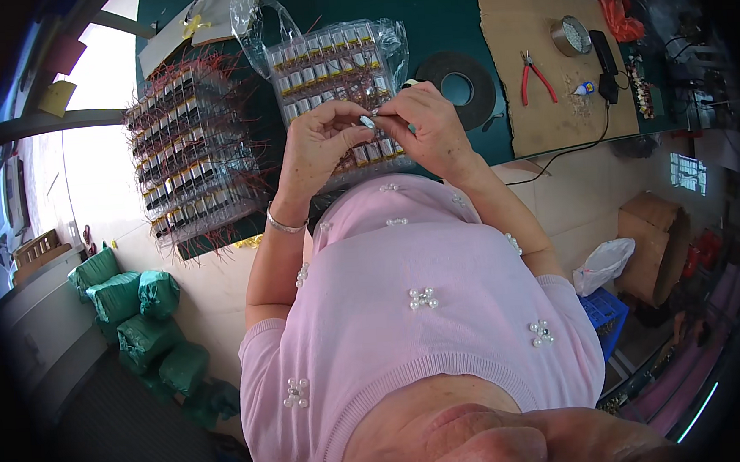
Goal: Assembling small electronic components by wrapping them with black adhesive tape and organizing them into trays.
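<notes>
Over the clear plastic tray (280, 93), my left hand (321, 146) pinches a small silver battery (368, 122) between thumb and forefinger. My right hand (428, 127) meets it from the other side. Its thumb and fingertips are closed at the battery's upper end, where the finer detail is too small to make out. Rows of silver batteries (328, 69) with yellow ends and thin red wires lie in the tray beneath both hands. My hands hide part of the tray's middle.
Stacked trays (195, 148) of wired batteries stand at left. Right of my hands are a black tape roll (482, 89), red-handled pliers (538, 83) on cardboard (506, 28), a round tin (571, 37) of white bits and a black cable (581, 143). Green wrapped bundles (143, 329) sit lower left.
</notes>
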Demonstrator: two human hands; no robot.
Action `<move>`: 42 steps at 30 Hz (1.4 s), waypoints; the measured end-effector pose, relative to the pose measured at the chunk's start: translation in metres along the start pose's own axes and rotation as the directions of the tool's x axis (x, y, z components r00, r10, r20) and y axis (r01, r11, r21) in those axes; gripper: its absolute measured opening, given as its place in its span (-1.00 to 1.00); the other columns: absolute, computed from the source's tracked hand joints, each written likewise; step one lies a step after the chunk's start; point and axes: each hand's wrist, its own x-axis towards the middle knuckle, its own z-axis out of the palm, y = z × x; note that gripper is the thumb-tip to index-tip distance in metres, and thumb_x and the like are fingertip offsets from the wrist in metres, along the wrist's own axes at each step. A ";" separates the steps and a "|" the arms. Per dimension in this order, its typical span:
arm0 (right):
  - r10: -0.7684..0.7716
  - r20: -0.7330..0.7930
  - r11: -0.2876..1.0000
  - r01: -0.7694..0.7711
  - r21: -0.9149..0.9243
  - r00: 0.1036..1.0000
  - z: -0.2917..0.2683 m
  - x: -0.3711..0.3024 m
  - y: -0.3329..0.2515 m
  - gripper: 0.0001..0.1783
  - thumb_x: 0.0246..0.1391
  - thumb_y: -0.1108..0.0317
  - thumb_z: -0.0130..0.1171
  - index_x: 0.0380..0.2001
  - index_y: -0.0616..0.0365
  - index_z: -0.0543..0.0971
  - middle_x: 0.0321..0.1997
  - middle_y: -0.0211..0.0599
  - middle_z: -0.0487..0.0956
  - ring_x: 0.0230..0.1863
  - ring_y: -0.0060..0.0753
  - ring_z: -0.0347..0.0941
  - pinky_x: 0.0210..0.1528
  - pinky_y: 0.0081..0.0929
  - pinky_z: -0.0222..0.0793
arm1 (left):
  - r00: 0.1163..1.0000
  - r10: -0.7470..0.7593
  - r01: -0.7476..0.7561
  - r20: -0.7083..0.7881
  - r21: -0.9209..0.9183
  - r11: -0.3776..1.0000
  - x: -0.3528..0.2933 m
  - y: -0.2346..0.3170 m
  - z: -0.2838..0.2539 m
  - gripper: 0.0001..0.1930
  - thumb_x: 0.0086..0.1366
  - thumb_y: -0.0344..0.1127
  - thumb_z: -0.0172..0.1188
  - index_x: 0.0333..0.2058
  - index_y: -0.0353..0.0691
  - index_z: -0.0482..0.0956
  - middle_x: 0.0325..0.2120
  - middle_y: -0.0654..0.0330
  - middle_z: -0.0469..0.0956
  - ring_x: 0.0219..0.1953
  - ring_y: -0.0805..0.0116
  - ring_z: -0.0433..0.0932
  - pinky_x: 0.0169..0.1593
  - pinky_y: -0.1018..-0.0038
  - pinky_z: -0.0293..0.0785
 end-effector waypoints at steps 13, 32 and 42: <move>0.253 0.494 0.737 -0.497 0.459 0.832 -0.022 0.007 0.000 -0.83 0.02 0.53 0.11 -0.26 0.25 0.54 -0.44 -0.41 0.55 -0.33 -0.62 0.45 -0.27 -0.63 0.35 | 0.994 -0.092 0.109 0.067 -0.343 0.933 -0.004 -0.019 -0.007 -0.78 0.11 -0.46 0.29 -0.26 -0.28 0.49 -0.50 0.26 0.58 -0.53 0.64 0.44 -0.46 0.73 0.33; 0.256 0.205 0.915 -0.305 0.265 0.945 0.005 0.002 0.006 -0.98 -0.10 0.53 0.13 -0.52 0.25 0.51 -0.56 -0.32 0.47 -0.55 -0.53 0.38 -0.45 -0.55 0.29 | 0.846 0.519 -0.398 0.125 0.796 0.457 -0.006 -0.013 0.016 -0.76 0.03 -0.51 0.25 -0.26 -0.28 0.56 -0.45 0.15 0.51 -0.50 0.29 0.50 -0.42 0.50 0.41; 0.599 -0.081 0.698 -0.469 0.541 0.797 -0.008 -0.017 0.106 -0.95 0.05 0.50 0.13 -0.46 0.24 0.53 -0.58 -0.54 0.44 -0.54 -0.78 0.28 -0.45 -0.79 0.17 | 0.301 0.736 -0.468 -0.607 0.578 0.668 -0.049 0.024 -0.105 -0.77 0.08 -0.67 0.20 -0.26 -0.31 0.59 -0.32 0.12 0.59 -0.27 0.41 0.58 -0.23 0.55 0.55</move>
